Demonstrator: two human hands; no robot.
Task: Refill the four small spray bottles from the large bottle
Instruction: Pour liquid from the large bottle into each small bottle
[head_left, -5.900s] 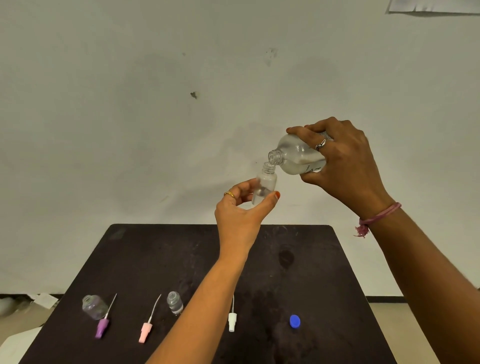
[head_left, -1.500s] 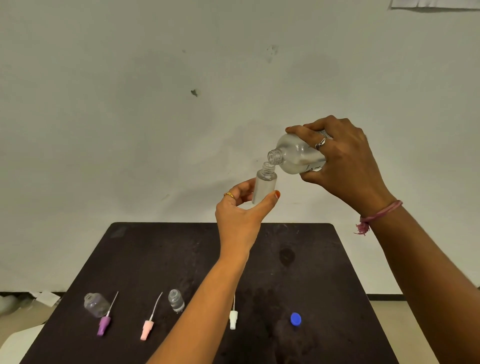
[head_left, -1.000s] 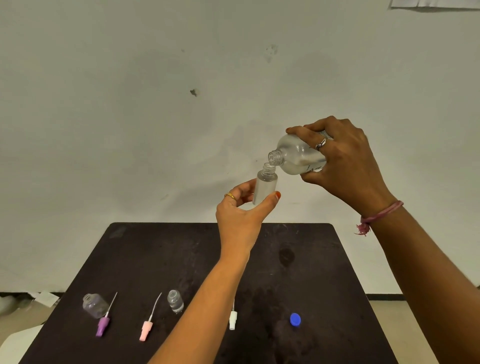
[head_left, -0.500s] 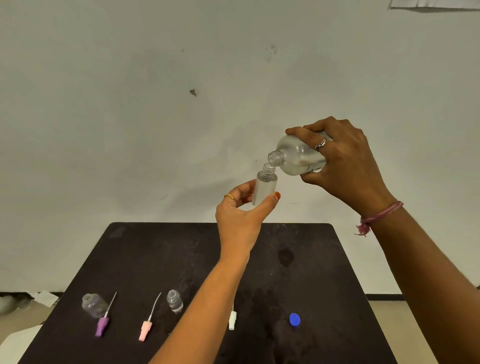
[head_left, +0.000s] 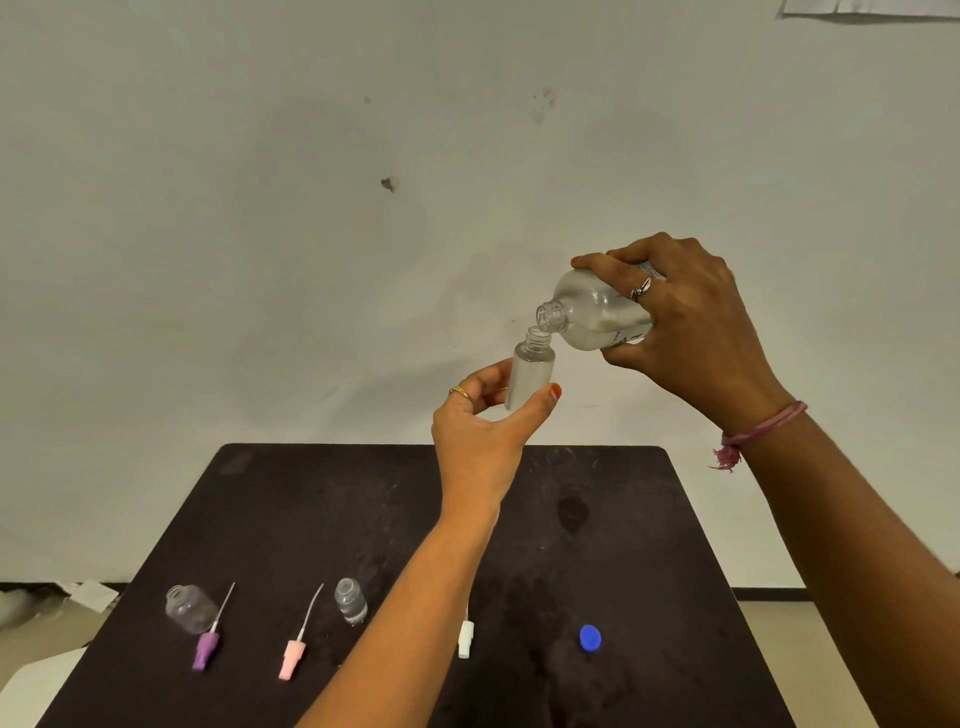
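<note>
My left hand (head_left: 483, 426) pinches a small clear spray bottle (head_left: 531, 371) upright, high above the table, its neck uncapped. My right hand (head_left: 685, 327) grips the large clear bottle (head_left: 592, 317), tipped with its open mouth right over the small bottle's neck. The small bottle looks nearly full of clear liquid. On the black table (head_left: 322, 519) stand two more small uncapped bottles, one at the left (head_left: 189, 609) and one (head_left: 351, 600) near my left forearm.
Spray heads with dip tubes lie on the table: a purple one (head_left: 205, 649), a pink one (head_left: 292, 659) and a white one (head_left: 465, 639) partly behind my forearm. A blue cap (head_left: 590, 637) lies to the right. A pale wall rises behind the table.
Both hands have held the same pouring pose. The liquid level in the small bottle has risen since the earliest frame.
</note>
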